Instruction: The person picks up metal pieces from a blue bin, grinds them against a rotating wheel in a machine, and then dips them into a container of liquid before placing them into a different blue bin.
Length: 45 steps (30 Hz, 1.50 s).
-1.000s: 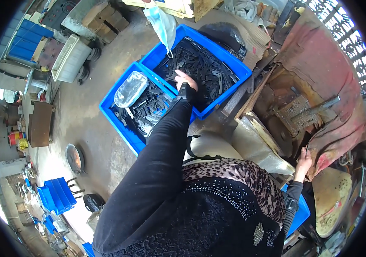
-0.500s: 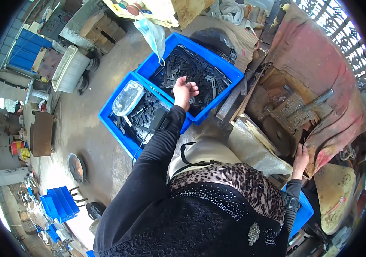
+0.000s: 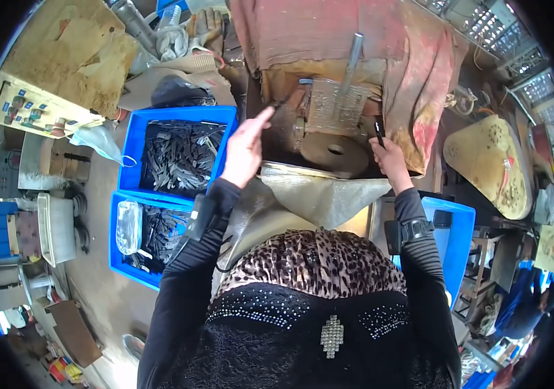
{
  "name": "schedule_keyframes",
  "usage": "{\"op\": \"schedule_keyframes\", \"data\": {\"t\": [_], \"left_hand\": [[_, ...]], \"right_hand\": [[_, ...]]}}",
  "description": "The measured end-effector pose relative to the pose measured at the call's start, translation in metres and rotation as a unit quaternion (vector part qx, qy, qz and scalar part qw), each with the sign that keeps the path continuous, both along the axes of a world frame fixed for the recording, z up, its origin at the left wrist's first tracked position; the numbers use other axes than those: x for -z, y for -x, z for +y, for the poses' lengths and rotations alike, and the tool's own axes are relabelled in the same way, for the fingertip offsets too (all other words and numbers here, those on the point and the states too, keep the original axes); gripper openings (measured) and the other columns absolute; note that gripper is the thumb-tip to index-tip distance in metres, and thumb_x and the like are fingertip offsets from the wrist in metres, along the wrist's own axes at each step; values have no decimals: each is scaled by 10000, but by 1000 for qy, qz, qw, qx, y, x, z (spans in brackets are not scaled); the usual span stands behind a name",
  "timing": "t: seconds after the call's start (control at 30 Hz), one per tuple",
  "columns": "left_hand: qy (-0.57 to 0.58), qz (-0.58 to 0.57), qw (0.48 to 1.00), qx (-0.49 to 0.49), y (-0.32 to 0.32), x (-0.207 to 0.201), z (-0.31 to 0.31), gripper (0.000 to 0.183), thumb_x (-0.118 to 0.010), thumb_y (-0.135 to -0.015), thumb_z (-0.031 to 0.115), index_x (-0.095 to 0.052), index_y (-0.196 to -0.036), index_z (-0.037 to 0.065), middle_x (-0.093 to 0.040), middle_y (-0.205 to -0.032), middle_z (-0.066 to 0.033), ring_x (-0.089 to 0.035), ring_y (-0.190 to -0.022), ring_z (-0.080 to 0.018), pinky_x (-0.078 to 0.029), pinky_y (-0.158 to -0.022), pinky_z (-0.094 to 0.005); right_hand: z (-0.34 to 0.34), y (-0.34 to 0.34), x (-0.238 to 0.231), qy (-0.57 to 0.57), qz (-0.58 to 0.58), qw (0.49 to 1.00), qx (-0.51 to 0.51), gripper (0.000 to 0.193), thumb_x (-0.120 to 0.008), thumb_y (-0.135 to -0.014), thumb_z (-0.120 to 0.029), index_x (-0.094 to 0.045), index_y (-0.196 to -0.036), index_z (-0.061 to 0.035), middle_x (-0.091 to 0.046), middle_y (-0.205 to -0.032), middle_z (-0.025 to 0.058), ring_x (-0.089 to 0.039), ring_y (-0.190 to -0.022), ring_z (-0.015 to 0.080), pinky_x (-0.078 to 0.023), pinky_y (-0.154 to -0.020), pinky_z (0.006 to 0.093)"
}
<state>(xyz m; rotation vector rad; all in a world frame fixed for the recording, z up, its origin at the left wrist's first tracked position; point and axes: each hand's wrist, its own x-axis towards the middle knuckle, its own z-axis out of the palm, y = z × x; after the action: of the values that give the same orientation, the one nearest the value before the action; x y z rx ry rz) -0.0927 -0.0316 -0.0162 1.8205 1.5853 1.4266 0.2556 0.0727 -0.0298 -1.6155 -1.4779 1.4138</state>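
Right hand (image 3: 390, 159), right of centre, pinches a short black piece (image 3: 379, 131) by its lower end, top end free, just right of the round disc (image 3: 334, 155). Left hand (image 3: 243, 152), centre-left, points into the cloth-draped housing (image 3: 325, 35); fingertips look closed on a thin dark piece (image 3: 282, 102), but blur there, can't be sure. Similar dark pieces fill the upper blue crate (image 3: 180, 115), left of centre. Judging by looks: light, stiff, flat, maybe slick; best held at one end, between thumb and finger.
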Motion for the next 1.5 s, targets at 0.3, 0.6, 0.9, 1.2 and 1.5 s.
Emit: {"op": "schedule_keyframes", "data": {"t": [0.3,0.6,0.9,1.2,1.5], "left_hand": [[48,181,982,-38,-32,16,12,429,-486,-777,-110,-677,-1095,104,-616,-887,-129,-628,-837,-318,-506,-725,-340],[84,260,956,-103,-40,17,16,189,-549,-800,23,-679,-913,101,-621,-831,-111,-637,-775,-315,-518,-666,-402],[112,266,951,-114,-42,18,17,113,-584,-806,99,-684,-857,110,-626,-837,-106,-649,-761,-307,-531,-674,-401],[109,270,950,-115,-43,18,16,102,-589,-808,111,-683,-845,110,-620,-821,-112,-650,-743,-308,-533,-664,-404],[108,267,951,-118,-43,18,15,96,-589,-809,114,-680,-841,107,-618,-822,-115,-649,-740,-314,-532,-666,-408]], "right_hand": [[2,-11,-15,110,139,984,-28,244,-544,-949,-141,-583,-1180,-75,-515,-683,-34,-360,-475,26,-243,-414,195],[3,-6,-12,92,101,989,-55,229,-519,-977,-160,-576,-1171,-53,-542,-659,-2,-391,-442,42,-300,-378,215],[1,-3,-6,55,80,993,-67,232,-529,-997,-236,-599,-1162,-89,-544,-640,-14,-452,-437,55,-362,-373,223],[-1,-1,-9,72,51,995,-39,200,-549,-982,-269,-635,-1099,-133,-482,-611,-54,-354,-446,29,-262,-385,208],[-1,3,-8,28,-3,998,-51,173,-566,-970,-266,-656,-1010,-122,-484,-601,-53,-396,-471,35,-302,-406,221]]}}
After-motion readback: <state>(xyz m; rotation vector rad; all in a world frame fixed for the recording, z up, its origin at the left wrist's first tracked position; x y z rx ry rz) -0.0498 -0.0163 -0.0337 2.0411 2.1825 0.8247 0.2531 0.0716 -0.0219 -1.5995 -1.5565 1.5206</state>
